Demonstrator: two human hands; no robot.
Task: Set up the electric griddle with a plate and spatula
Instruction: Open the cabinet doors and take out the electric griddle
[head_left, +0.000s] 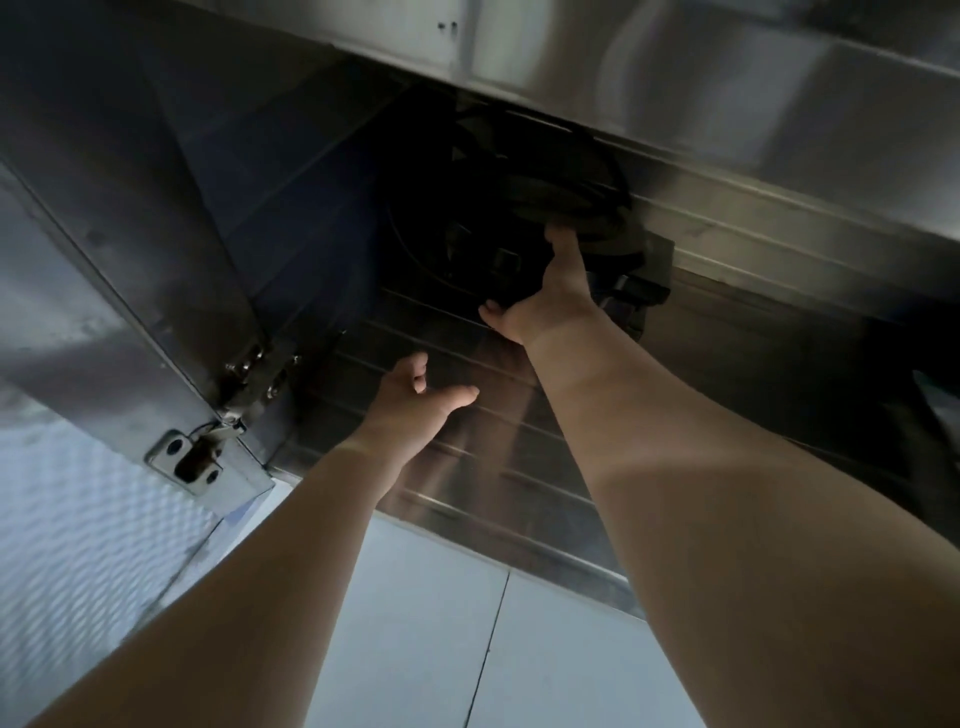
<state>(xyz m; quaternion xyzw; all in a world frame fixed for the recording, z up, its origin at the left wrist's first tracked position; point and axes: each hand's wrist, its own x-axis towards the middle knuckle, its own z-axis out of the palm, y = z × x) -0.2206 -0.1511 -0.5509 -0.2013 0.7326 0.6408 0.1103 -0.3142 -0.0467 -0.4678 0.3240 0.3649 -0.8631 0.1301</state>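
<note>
A dark, round electric griddle (524, 176) with black cords around it sits deep inside a stainless steel cabinet, on the ribbed metal shelf (467, 467). My right hand (545, 296) reaches in and grips its near lower edge. Lower and nearer, my left hand (415, 400) hovers over the shelf with fingers loosely spread, holding nothing. No plate or spatula shows. The griddle's details are lost in shadow.
The open cabinet door (119, 291) stands at the left with its hinge (254, 369) and latch plate (192, 462) close to my left arm. The steel counter edge (623, 62) overhangs the opening. Pale floor tiles (441, 623) lie below.
</note>
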